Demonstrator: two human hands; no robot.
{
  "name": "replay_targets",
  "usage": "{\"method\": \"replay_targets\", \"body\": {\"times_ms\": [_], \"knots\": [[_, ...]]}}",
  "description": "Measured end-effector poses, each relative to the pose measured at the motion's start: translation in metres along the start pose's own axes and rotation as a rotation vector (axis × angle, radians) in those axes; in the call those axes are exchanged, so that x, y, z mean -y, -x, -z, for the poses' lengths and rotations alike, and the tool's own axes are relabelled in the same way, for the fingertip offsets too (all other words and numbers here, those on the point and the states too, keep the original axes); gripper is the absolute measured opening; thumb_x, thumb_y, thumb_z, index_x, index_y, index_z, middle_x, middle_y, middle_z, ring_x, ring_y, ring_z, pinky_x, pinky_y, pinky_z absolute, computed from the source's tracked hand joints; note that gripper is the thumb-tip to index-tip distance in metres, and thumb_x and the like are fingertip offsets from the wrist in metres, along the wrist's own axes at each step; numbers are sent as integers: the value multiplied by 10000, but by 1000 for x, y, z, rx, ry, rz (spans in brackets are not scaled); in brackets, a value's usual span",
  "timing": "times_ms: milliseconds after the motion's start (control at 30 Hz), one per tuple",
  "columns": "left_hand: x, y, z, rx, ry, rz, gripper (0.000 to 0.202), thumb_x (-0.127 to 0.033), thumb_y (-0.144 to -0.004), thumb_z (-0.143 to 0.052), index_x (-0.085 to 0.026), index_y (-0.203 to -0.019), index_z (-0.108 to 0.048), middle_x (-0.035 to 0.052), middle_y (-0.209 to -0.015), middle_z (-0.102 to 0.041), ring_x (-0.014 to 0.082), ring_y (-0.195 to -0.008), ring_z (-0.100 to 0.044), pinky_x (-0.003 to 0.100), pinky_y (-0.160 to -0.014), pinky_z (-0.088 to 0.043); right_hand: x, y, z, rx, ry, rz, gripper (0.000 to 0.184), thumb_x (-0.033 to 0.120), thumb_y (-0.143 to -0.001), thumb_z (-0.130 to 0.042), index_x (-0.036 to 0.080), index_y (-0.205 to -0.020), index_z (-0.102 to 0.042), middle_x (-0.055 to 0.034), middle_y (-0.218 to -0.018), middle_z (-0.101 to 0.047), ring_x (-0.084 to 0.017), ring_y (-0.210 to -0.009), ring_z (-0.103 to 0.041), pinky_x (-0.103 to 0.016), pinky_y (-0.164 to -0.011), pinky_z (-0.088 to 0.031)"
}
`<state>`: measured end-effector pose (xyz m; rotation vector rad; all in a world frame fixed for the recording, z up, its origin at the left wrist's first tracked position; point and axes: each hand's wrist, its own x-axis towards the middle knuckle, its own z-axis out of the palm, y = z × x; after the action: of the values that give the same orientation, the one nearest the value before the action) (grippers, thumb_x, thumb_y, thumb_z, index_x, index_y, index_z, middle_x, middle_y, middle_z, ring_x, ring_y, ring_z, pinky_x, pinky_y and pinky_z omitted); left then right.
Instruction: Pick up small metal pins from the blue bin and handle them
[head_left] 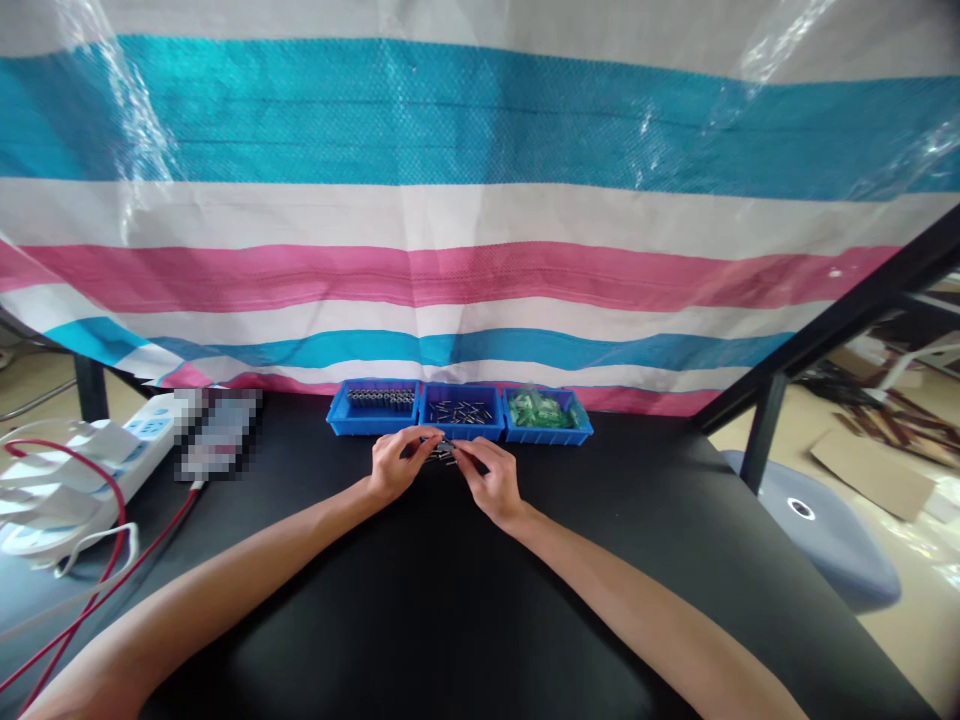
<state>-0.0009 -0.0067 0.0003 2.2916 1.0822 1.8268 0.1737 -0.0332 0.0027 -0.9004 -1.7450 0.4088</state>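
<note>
My left hand [394, 465] and my right hand [491, 480] meet in front of the bins, thumbs and fingertips pinched together. Between them is a small dark metal part [445, 447], too small to name. Thin shiny pieces like screws [442, 458] show just below the fingertips; whether they lie on the table or are held, I cannot tell. Behind the hands stand three blue bins in a row. The left bin [373, 428] holds rows of metal cylinders, the middle bin [463, 432] loose screw-like pieces, the right bin [551, 436] green plastic packets.
On the left of the black table [420, 620] lie a white power strip [154, 425] with plugs, a red cable [161, 540] and a blurred-out device [220, 435]. A striped tarp [480, 280] hangs behind the bins. A grey stool [817, 540] stands beyond the right edge.
</note>
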Motion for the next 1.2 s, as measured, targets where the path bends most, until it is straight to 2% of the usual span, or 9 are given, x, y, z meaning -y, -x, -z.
{"method": "replay_targets", "body": {"times_ms": [900,1200], "knots": [[-2,-1,0,13,-9,23,93,-205,-808,-663,-181,-897,-653,6,-787,-731,76,-521,-617,189,-570,-504,3,0,2,-24,9,-11,166,201,-883,-550,179,-971,-689,-55,-804,-668,-148,-675,-620,-274,-653,-527],[0,0,0,11,-1,13,92,-197,-806,-660,-177,-894,-644,15,-791,-731,84,-537,-624,197,-574,-514,1,-1,0,15,19,-40,159,232,-885,-555,200,-957,-693,-52,-853,-711,-175,-761,-673,-285,-728,-547]]}}
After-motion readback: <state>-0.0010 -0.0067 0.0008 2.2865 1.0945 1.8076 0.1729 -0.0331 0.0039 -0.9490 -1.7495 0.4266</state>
